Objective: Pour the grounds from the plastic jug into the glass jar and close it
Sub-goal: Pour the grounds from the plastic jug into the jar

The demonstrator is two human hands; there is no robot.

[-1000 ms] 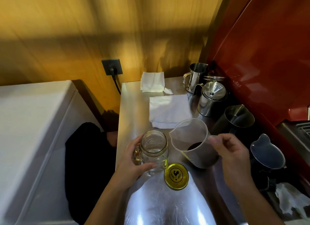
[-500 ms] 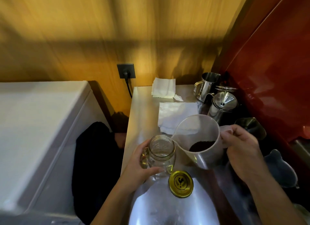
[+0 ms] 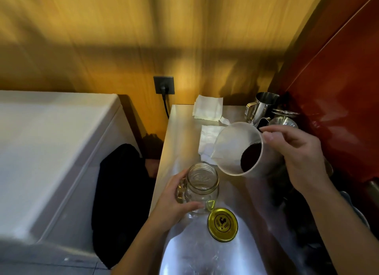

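A clear glass jar point(image 3: 202, 183) with a handle stands upright and lidless on the steel counter point(image 3: 242, 203). My left hand point(image 3: 173, 201) wraps around its left side and handle. My right hand point(image 3: 295, 155) holds the translucent plastic jug point(image 3: 231, 146) in the air above and to the right of the jar, tipped steeply with its spout pointing left. Dark grounds point(image 3: 251, 157) lie heaped near the jug's bottom. The yellow lid point(image 3: 223, 224) with a black rooster mark lies flat on the counter just right of the jar's base.
White cloths point(image 3: 208, 109) lie at the back of the counter. Steel pitchers point(image 3: 261, 105) and a funnel-lidded pot point(image 3: 284, 121) crowd the right side against a red wall. A white chest point(image 3: 51, 151) stands left, with a dark gap and a wall socket point(image 3: 164, 85) between.
My right hand has lifted the jug off the counter and tipped it over toward the left, so the grounds have slid toward its side. My left hand stays on the jar.
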